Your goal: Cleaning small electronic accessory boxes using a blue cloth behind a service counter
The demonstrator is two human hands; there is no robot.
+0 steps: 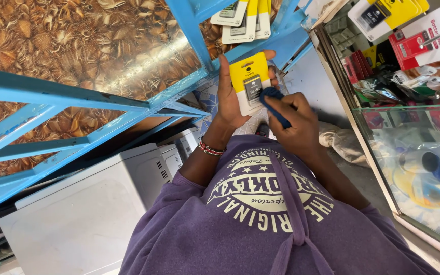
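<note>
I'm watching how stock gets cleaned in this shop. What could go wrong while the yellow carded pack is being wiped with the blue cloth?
The left hand props the yellow carded pack mostly on open fingers, so a firm push from the blue cloth in the right hand might tip it to the floor. Rubbing could also crease the card or scuff its label. The blue metal frame sits close, so the pack might knock against it.

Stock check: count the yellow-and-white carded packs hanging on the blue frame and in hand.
4: one in the left hand, the held pack, wiped with a blue cloth by the right hand; three hanging packs above. More may be hidden.
</note>
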